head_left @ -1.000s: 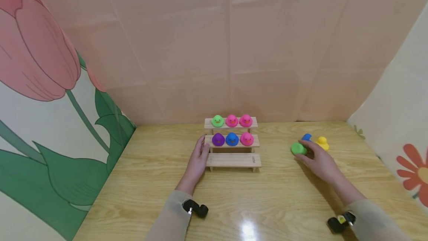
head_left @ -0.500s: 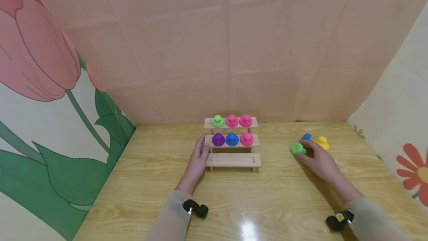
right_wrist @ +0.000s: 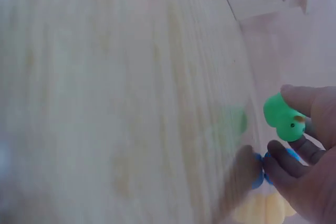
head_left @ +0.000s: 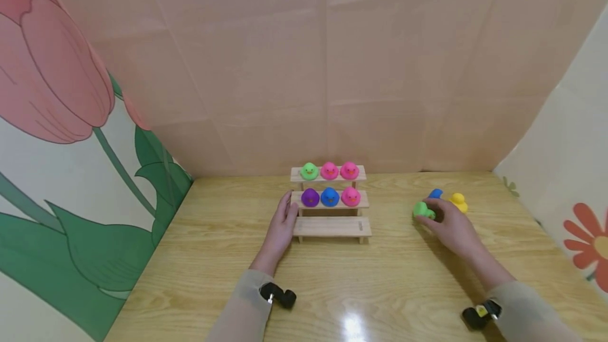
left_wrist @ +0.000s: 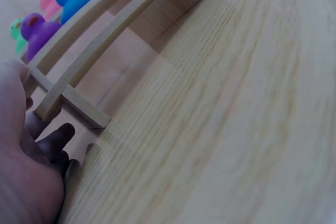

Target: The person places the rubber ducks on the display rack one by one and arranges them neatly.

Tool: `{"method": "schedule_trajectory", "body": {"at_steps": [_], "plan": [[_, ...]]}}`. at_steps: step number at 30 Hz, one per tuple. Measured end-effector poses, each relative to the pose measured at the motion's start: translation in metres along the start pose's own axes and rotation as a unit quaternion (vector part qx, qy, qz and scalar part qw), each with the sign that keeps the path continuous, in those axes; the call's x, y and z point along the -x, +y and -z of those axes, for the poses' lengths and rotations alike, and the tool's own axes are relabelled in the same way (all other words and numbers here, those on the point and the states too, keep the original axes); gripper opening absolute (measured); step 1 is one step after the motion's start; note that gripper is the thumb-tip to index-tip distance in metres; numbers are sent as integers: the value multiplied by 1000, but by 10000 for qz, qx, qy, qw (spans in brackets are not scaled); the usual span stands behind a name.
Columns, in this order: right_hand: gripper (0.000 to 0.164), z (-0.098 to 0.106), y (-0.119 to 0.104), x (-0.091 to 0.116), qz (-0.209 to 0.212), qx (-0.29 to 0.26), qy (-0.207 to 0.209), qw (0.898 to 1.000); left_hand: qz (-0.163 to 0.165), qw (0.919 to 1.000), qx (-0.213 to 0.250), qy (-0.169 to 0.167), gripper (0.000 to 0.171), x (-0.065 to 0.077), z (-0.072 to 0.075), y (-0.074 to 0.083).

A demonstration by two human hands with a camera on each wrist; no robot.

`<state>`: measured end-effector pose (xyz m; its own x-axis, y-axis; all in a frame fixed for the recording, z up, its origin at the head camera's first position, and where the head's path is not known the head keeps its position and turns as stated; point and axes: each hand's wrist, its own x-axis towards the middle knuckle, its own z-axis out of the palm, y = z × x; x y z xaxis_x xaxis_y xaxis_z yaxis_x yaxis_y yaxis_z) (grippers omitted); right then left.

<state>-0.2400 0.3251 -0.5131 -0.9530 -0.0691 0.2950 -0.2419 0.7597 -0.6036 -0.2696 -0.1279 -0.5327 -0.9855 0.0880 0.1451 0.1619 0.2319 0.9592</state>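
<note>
My left hand grips the left end of a three-tier wooden stand; in the left wrist view its fingers curl around the stand's end. On the middle tier sit a purple rubber duck, a blue duck and a pink duck. The top tier bears a green duck and two pink ducks. Off to the right, my right hand pinches another green rubber duck between thumb and fingers, seemingly just above the table.
Behind the right hand, a blue duck, partly hidden, and a yellow duck stand on the wooden table. A pink-brown covering rises at the back. Flower-patterned panels flank both sides.
The green duck has turned in my right hand, so its shape shows more from the side. The right wrist has shifted slightly left. My left hand and the stand stay in place.
</note>
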Motion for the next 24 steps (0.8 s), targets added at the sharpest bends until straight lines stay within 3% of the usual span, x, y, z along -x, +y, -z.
{"method": "schedule_trajectory", "body": {"at_steps": [9,17,24], "plan": [[48,-2,-24,-2,365,-395,249,9982,29,10000,-50,-7,66,1,1,3],[52,-6,-45,1,383,-989,201,9942,21,10000,-88,15,66,1,0,4],[50,-6,-67,5,489,-1127,240,9921,-6,10000,-53,35,68,2,-1,5]]}}
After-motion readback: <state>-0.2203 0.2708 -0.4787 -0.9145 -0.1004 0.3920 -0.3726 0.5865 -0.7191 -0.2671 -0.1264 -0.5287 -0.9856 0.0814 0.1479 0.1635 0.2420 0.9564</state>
